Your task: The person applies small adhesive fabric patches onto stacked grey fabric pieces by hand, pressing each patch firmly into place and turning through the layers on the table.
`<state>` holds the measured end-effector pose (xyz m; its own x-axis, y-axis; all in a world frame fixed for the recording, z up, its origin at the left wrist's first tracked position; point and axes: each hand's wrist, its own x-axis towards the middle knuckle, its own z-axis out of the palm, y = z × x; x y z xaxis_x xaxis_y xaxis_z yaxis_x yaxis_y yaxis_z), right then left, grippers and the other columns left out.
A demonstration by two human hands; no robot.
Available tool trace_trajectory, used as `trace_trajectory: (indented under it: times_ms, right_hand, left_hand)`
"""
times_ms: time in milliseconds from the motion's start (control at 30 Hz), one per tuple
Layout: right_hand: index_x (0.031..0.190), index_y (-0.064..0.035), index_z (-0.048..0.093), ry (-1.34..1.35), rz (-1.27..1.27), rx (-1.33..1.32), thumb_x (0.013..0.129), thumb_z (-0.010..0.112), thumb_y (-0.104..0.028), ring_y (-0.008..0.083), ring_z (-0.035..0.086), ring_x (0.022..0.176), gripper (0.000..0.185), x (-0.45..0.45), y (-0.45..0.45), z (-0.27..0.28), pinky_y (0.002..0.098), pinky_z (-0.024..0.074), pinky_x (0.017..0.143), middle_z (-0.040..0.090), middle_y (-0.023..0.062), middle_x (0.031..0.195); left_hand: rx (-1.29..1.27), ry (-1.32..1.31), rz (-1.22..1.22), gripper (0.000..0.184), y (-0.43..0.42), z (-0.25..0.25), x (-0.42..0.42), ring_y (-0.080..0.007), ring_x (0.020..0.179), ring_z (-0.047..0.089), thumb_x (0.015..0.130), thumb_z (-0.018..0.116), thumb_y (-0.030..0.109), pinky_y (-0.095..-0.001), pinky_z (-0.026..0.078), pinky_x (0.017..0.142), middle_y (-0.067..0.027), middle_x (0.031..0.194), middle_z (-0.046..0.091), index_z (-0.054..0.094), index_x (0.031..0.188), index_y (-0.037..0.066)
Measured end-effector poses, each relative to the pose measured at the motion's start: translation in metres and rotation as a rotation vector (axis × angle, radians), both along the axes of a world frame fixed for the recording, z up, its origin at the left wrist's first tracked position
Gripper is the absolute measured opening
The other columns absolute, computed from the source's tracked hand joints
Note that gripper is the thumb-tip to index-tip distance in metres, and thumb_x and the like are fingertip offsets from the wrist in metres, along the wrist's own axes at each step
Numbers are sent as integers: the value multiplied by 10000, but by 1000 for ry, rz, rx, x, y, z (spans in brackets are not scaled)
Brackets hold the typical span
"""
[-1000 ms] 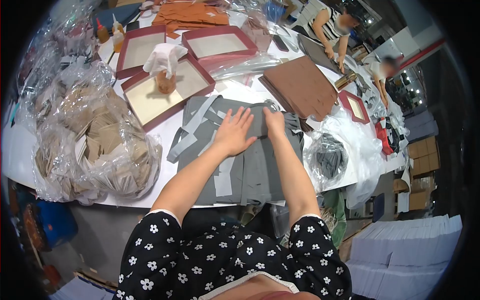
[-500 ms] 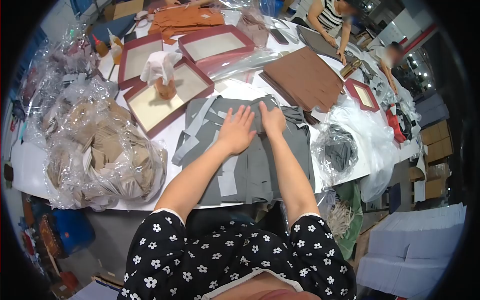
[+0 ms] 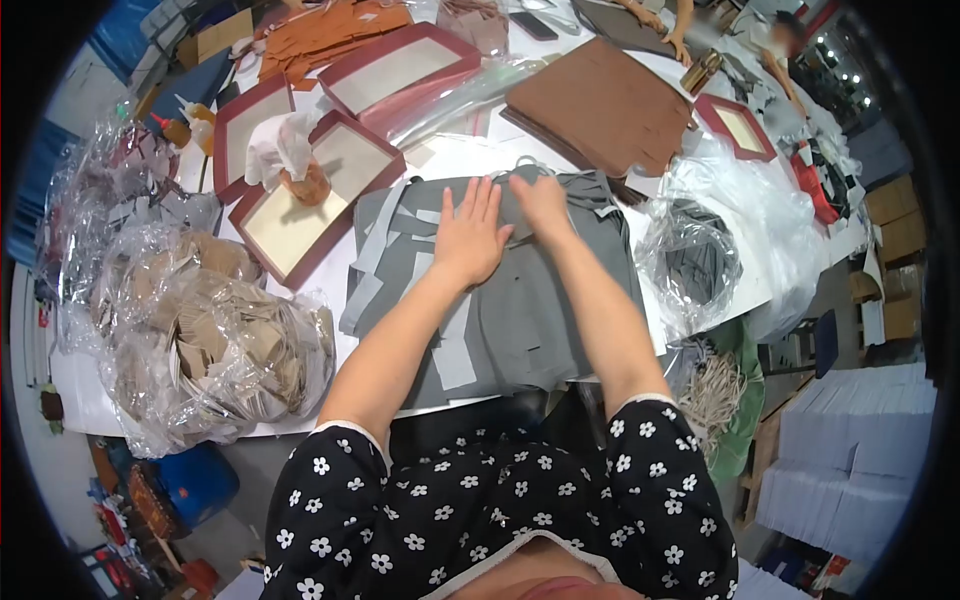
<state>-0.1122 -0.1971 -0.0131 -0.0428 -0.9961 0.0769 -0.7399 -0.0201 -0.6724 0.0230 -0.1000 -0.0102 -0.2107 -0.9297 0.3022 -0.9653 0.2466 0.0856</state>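
Note:
A pile of dark grey cut fabric pieces (image 3: 525,320) lies at the table's front, with paler grey strips (image 3: 378,235) and a light patch (image 3: 455,355) along its left. My left hand (image 3: 470,235) rests flat on the pile, fingers stretched out and close together. Beside it, my right hand (image 3: 543,212) is closed at the pile's far edge, its fingers curled around grey fabric. Its fingertips are partly hidden, and how many layers it holds I cannot tell.
Left are plastic-wrapped beige pieces (image 3: 225,340) and a red-rimmed tray (image 3: 285,262) bearing a cloth-topped jar (image 3: 305,185). A brown stack (image 3: 605,105) lies behind the pile; a clear bag (image 3: 690,255) sits right. A co-worker's hand (image 3: 680,45) is at the far side.
The view has shifted, so the table contents appear moved. My right hand has turned and its fingers have curled in. My left hand stays flat on the pile.

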Motion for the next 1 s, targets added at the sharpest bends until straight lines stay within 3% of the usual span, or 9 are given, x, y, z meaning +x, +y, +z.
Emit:
trace_trajectory:
  times_ms: [67,233,367,567,667,800,867,900,1000]
  right_hand:
    - [1004,111,614,-865,46,553,814,731,-233,188,657,761,410,-19,1,29,330,535,643,671,111,873]
    - [1057,52,612,-772,314,753,821,730,-278,149,653,754,422,-40,2,43,319,532,619,673,89,920]
    - [1023,-37,641,-668,266,591,840,704,-346,129,619,682,365,-78,41,92,279,493,567,666,51,880]
    - [803,-135,566,-1548,-15,611,878,647,-473,111,385,412,356,-177,76,71,283,268,402,465,19,519]
    - [907,-112,589,-1439,-401,397,885,674,-388,128,551,544,290,-144,132,106,271,432,454,593,11,712]
    - [1056,-56,577,-1608,-238,39,912,641,-395,165,630,761,374,-118,148,63,313,516,607,649,59,953]
    - [1071,-36,566,-1559,-267,-131,930,625,-381,144,607,807,377,-96,152,58,292,502,652,638,63,993]
    - [1074,-28,562,-1481,-298,-177,939,616,-372,130,592,826,374,-82,162,64,276,493,675,631,63,1006]
    - [1039,15,554,-1234,-233,-218,944,621,-323,114,525,876,357,-48,190,84,276,441,756,596,59,957]
  left_hand:
    - [44,-34,6,616,2,5,0,-252,1446,206,985,379,396,-536,142,1148,-129,1556,239,294,1468,24]
    - [125,-73,28,617,1,11,-4,-244,1461,157,995,340,402,-532,97,1160,-117,1571,202,265,1482,32]
    - [141,-58,58,617,-4,9,-5,-246,1458,169,992,349,403,-524,103,1162,-120,1569,205,267,1480,34]
    - [113,-57,57,642,0,7,-7,-248,1465,146,990,342,422,-513,89,1168,-126,1577,179,210,1504,60]
    - [65,7,44,635,3,9,-7,-267,1465,140,988,362,409,-515,84,1168,-156,1572,173,214,1505,71]
    - [-285,149,-44,578,23,29,-14,-312,1430,219,936,490,404,-539,131,1139,-195,1526,265,416,1389,53]
    - [-153,602,-344,560,43,49,-33,-363,1219,486,946,500,392,-434,355,1040,-207,1345,487,432,1364,26]
    - [185,1166,-394,601,66,56,-57,-316,1168,541,967,478,438,-376,408,989,-194,1267,554,408,1382,10]
    - [339,1429,-313,476,113,80,-99,-209,1053,578,955,582,278,-322,443,917,-174,1146,615,469,1292,-39]
